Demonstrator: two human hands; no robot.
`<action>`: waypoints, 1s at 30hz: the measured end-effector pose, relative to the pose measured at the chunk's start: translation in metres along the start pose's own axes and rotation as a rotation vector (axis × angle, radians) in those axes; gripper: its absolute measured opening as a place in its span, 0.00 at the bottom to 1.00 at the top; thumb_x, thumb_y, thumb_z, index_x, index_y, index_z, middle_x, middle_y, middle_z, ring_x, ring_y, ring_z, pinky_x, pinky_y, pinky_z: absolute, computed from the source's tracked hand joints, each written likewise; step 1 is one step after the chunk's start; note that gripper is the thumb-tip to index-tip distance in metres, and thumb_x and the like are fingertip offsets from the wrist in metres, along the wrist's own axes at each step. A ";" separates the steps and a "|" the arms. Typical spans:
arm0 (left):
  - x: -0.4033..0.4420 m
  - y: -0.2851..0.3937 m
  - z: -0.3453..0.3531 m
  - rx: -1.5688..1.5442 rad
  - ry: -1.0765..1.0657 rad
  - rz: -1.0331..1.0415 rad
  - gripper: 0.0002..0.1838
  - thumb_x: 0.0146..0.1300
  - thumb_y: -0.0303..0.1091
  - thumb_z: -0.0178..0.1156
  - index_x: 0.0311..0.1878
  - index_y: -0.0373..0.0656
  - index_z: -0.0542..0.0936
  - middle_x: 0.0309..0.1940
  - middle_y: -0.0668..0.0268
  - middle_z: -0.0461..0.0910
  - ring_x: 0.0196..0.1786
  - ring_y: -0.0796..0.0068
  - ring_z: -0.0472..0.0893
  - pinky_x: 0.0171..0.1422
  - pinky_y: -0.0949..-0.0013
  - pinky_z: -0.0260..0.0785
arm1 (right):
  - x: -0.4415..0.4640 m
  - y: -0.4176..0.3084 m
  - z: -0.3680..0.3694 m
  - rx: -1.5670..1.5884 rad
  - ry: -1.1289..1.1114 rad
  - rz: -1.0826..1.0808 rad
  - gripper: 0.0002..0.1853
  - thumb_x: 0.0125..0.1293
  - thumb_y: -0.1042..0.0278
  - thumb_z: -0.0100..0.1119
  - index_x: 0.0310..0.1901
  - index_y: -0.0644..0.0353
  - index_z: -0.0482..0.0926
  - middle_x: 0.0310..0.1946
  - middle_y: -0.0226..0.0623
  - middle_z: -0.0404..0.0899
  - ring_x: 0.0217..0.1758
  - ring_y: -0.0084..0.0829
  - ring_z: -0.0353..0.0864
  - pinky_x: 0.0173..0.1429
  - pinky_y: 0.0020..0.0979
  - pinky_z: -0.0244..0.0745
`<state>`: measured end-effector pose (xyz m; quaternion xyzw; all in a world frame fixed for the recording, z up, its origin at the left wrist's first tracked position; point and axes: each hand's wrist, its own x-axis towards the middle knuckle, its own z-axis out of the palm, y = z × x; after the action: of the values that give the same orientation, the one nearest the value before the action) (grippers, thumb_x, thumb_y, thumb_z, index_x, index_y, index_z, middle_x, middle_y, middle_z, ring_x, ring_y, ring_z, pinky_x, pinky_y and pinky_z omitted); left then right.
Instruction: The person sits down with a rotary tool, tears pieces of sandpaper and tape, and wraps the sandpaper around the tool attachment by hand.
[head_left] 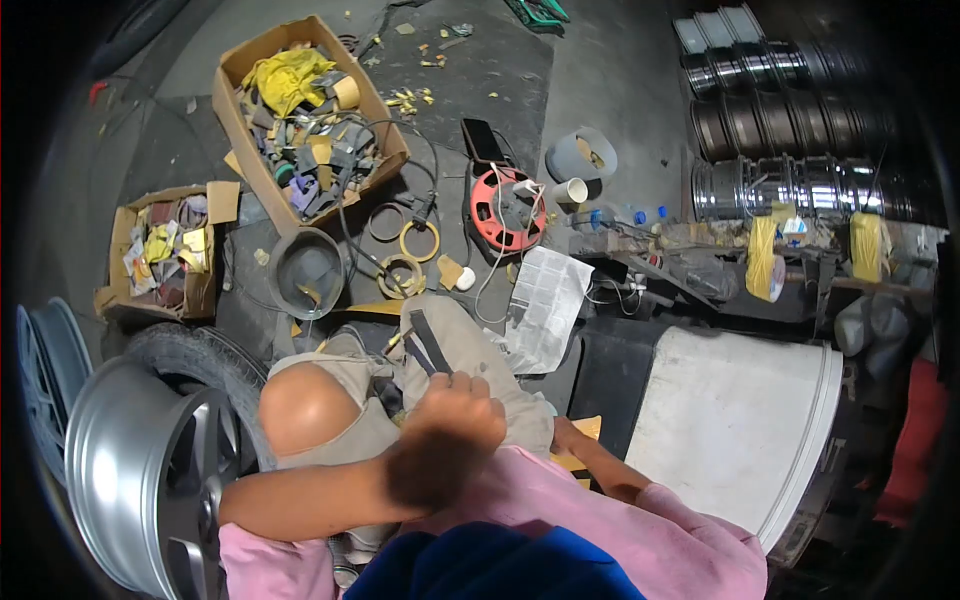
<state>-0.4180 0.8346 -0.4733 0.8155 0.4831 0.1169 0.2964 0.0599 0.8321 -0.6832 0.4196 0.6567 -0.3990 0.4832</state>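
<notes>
My left hand [458, 415] is closed in a fist above my lap. Out of it sticks a folded black strip [430, 340], lying over the trouser leg [470, 345]; its exact kind is unclear. Low by my right side, my right hand [568, 438] is mostly hidden behind the pink shirt, and its fingers do not show clearly. Right beside that hand lies a yellow sheet [590, 430], perhaps sandpaper; I cannot tell whether the hand grips it. A silver alloy wheel [120, 470] stands close to my left elbow.
Ahead are a large cardboard box [235, 75] of scraps, a smaller box [120, 235], a clear bucket [308, 270], tape rolls [420, 240], a red cable reel [480, 205] and a newspaper sheet [548, 300]. A white panel [730, 420] and stacked wheel rims [780, 125] are at right.
</notes>
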 end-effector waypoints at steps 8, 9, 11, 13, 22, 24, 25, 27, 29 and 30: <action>0.028 -0.040 -0.008 -0.110 -0.185 -0.139 0.13 0.69 0.42 0.64 0.44 0.41 0.88 0.44 0.55 0.85 0.51 0.56 0.85 0.55 0.54 0.75 | 0.022 0.039 0.006 0.206 0.350 -0.296 0.36 0.55 0.53 0.75 0.67 0.53 0.78 0.66 0.50 0.78 0.68 0.56 0.76 0.69 0.52 0.72; 0.029 -0.045 -0.008 -0.133 -0.189 -0.166 0.14 0.71 0.42 0.63 0.43 0.41 0.88 0.45 0.54 0.85 0.52 0.54 0.85 0.57 0.53 0.75 | 0.015 0.025 -0.004 0.260 0.452 -0.408 0.34 0.56 0.54 0.74 0.64 0.54 0.78 0.62 0.49 0.79 0.66 0.56 0.77 0.67 0.51 0.72; 0.020 -0.053 -0.018 -0.188 -0.228 -0.161 0.14 0.70 0.42 0.64 0.43 0.40 0.87 0.45 0.52 0.85 0.53 0.53 0.84 0.57 0.53 0.76 | 0.000 -0.025 -0.038 0.324 0.569 -0.445 0.29 0.58 0.55 0.72 0.60 0.57 0.78 0.56 0.49 0.79 0.62 0.55 0.77 0.63 0.49 0.72; 0.017 -0.058 -0.022 -0.218 -0.234 -0.160 0.14 0.69 0.42 0.64 0.43 0.40 0.87 0.46 0.51 0.85 0.54 0.52 0.84 0.58 0.52 0.76 | 0.009 -0.030 -0.036 0.327 0.569 -0.388 0.28 0.60 0.55 0.72 0.58 0.58 0.77 0.53 0.50 0.77 0.60 0.53 0.75 0.64 0.47 0.70; 0.028 -0.025 -0.023 -0.093 0.066 -0.278 0.14 0.66 0.41 0.68 0.42 0.37 0.85 0.43 0.49 0.84 0.53 0.49 0.83 0.57 0.51 0.75 | -0.013 -0.022 -0.099 0.163 0.889 -0.292 0.27 0.61 0.54 0.69 0.55 0.62 0.73 0.50 0.54 0.72 0.56 0.58 0.72 0.59 0.47 0.70; 0.037 -0.007 -0.018 -0.017 0.118 -0.247 0.14 0.65 0.40 0.70 0.42 0.37 0.85 0.43 0.50 0.84 0.52 0.48 0.83 0.57 0.51 0.74 | 0.030 0.015 -0.078 -0.042 0.806 -0.416 0.25 0.61 0.55 0.68 0.54 0.61 0.72 0.49 0.53 0.72 0.55 0.56 0.73 0.58 0.48 0.71; 0.043 0.001 -0.018 -0.036 0.094 -0.264 0.13 0.65 0.40 0.69 0.42 0.38 0.85 0.42 0.51 0.84 0.51 0.48 0.83 0.57 0.51 0.74 | 0.028 0.005 -0.082 -0.039 0.811 -0.384 0.23 0.62 0.56 0.65 0.53 0.60 0.73 0.48 0.50 0.72 0.55 0.54 0.73 0.57 0.47 0.71; 0.055 0.014 -0.012 -0.010 0.058 -0.237 0.13 0.66 0.40 0.69 0.42 0.39 0.86 0.42 0.52 0.84 0.51 0.49 0.83 0.58 0.52 0.74 | 0.028 -0.006 -0.070 -0.028 0.866 -0.295 0.19 0.65 0.58 0.61 0.53 0.57 0.74 0.47 0.45 0.73 0.56 0.49 0.75 0.56 0.46 0.72; 0.073 0.012 0.003 -0.092 -0.017 -0.298 0.14 0.64 0.42 0.70 0.41 0.40 0.87 0.38 0.51 0.86 0.46 0.48 0.85 0.54 0.50 0.77 | 0.043 0.003 -0.063 -0.003 0.979 -0.237 0.16 0.66 0.59 0.59 0.53 0.55 0.74 0.48 0.43 0.74 0.56 0.46 0.76 0.56 0.45 0.73; 0.083 0.014 0.008 -0.045 -0.118 -0.338 0.15 0.63 0.43 0.70 0.40 0.40 0.88 0.38 0.50 0.87 0.45 0.47 0.86 0.54 0.50 0.77 | 0.045 0.007 -0.059 -0.049 1.048 -0.295 0.15 0.67 0.60 0.57 0.52 0.53 0.75 0.48 0.40 0.74 0.56 0.43 0.77 0.56 0.43 0.73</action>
<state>-0.3623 0.8985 -0.4792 0.7213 0.5925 0.0281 0.3576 0.0405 0.8964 -0.7151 0.4543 0.8706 -0.1845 0.0394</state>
